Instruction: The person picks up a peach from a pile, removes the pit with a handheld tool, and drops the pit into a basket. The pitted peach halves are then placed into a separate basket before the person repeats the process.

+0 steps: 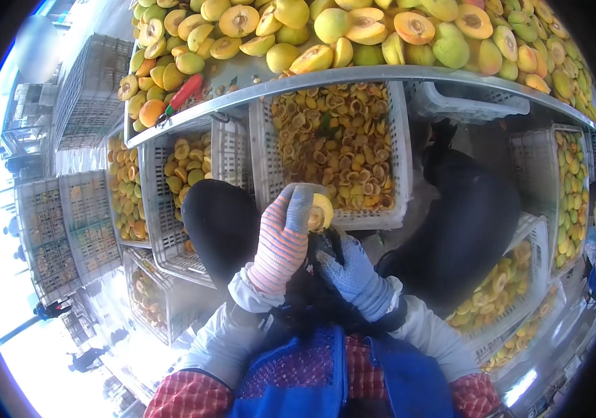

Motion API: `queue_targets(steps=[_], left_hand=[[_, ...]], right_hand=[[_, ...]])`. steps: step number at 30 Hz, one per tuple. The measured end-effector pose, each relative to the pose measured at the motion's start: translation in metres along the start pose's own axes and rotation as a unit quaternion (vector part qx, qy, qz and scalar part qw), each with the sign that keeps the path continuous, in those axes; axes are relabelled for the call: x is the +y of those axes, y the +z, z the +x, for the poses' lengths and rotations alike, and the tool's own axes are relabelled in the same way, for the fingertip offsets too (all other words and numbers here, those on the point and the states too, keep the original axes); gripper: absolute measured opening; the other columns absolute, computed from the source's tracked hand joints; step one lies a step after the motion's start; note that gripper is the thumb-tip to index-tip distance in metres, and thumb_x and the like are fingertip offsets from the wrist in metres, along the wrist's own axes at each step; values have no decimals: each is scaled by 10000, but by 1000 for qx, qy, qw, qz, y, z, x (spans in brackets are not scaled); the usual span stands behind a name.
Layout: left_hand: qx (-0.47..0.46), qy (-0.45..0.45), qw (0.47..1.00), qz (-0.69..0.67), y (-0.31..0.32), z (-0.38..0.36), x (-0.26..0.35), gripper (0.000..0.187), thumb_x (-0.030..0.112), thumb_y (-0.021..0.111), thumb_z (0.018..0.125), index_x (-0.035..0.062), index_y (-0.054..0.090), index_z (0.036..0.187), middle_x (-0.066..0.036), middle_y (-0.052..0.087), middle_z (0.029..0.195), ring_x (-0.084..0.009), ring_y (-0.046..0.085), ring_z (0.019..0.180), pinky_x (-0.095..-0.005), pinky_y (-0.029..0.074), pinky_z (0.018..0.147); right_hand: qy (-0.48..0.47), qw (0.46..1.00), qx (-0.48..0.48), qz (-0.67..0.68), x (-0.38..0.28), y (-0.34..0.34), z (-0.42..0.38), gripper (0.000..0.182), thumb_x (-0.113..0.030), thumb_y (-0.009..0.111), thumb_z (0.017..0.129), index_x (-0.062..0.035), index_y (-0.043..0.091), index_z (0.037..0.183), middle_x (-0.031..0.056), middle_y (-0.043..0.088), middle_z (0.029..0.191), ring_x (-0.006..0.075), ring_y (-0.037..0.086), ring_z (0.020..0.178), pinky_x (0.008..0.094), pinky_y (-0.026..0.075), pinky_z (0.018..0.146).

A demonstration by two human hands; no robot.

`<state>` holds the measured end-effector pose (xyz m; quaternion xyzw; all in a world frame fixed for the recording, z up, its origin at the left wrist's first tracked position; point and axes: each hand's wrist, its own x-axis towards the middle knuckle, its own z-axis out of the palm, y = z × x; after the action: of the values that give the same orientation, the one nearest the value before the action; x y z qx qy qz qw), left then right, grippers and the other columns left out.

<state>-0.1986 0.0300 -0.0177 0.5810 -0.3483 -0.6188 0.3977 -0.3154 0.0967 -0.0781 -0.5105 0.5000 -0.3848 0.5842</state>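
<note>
My left hand [284,237], in a striped pink and grey glove, is closed around a yellow fruit half [321,213] with its cut side showing. Just to its right, my right hand [357,273], in a blue-grey glove, has its fingers curled together close below the fruit. A dark object seems to lie at those fingers, but I cannot make out what it is. Both hands are above my lap, in front of a white crate [401,160] that holds many hollowed fruit pieces.
A metal-edged table [353,72] heaped with cut fruit spans the top, with a red-handled tool [188,92] at its left corner. Fruit crates stand left [155,209] and right [538,261]. Stacked crates [68,226] are at the far left. My knees flank the middle crate.
</note>
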Motion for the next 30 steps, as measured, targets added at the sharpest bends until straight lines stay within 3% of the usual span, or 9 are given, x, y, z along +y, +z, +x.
queue_targets(steps=[8, 10, 13, 15, 17, 23, 26, 29, 30], left_hand=[[-74, -60, 994, 58, -11, 6, 0, 334, 317, 500, 951, 7, 621, 976, -23, 609, 822, -83, 538, 763, -224, 445, 709], [-73, -2, 993, 93, -11, 3, -6, 416, 403, 516, 951, 8, 634, 1004, -37, 644, 870, -96, 596, 790, -232, 479, 729], [-34, 25, 999, 11, -2, -5, -12, 446, 437, 513, 945, 11, 628, 1011, -41, 642, 863, -98, 597, 782, -241, 488, 722], [-41, 23, 999, 13, -3, -4, -15, 468, 458, 499, 945, 17, 613, 1048, -40, 635, 870, -99, 597, 791, -242, 490, 731], [-60, 6, 998, 11, -7, -3, -12, 473, 462, 489, 949, 19, 607, 1066, -39, 633, 875, -100, 597, 799, -241, 487, 737], [-128, -103, 986, -37, -19, 2, 3, 420, 427, 457, 963, 48, 619, 1045, 1, 600, 813, -65, 514, 752, -208, 419, 712], [-116, -35, 993, 13, -25, 0, -19, 411, 423, 461, 961, 51, 627, 1015, -2, 595, 779, -48, 459, 674, -200, 392, 652], [-125, 13, 992, 1, -21, 3, -25, 406, 413, 459, 963, 46, 628, 1005, -5, 589, 770, -52, 456, 668, -199, 388, 644], [-141, -58, 988, -36, -25, 5, -26, 444, 455, 478, 945, 43, 626, 1011, -19, 598, 778, -78, 508, 709, -218, 417, 678]], right_hand=[[198, 920, -88, 327, 9, -4, -12, 343, -205, 569, 915, -8, 501, 1187, 70, 587, 888, 130, 561, 729, 273, 464, 615], [188, 906, -42, 376, -4, 1, -13, 296, -183, 542, 931, -25, 505, 1178, 50, 578, 841, 110, 540, 651, 249, 448, 557], [1, 944, -28, 328, 0, 8, -14, 264, -202, 541, 939, -42, 506, 1146, 28, 555, 761, 102, 495, 538, 243, 407, 460], [24, 919, -95, 383, 0, 2, -13, 261, -254, 544, 942, -51, 511, 1104, 15, 527, 697, 100, 457, 475, 242, 371, 404], [249, 775, -210, 542, -22, -18, -5, 284, -327, 536, 947, -62, 521, 1047, -1, 489, 626, 91, 415, 424, 233, 330, 361], [334, 717, -241, 562, -33, -17, 6, 436, -508, 433, 951, -85, 531, 921, -19, 384, 538, 65, 314, 353, 222, 256, 300], [337, 502, -324, 728, -19, -7, 1, 464, -532, 415, 947, -83, 513, 886, -11, 390, 551, 74, 316, 350, 222, 275, 296], [316, 361, -341, 808, -20, -2, -1, 457, -517, 403, 956, -77, 489, 867, -3, 402, 565, 67, 324, 350, 226, 301, 293], [304, 350, -346, 816, -20, 0, -2, 454, -509, 399, 960, -72, 488, 876, -1, 403, 565, 64, 329, 351, 229, 305, 292]])
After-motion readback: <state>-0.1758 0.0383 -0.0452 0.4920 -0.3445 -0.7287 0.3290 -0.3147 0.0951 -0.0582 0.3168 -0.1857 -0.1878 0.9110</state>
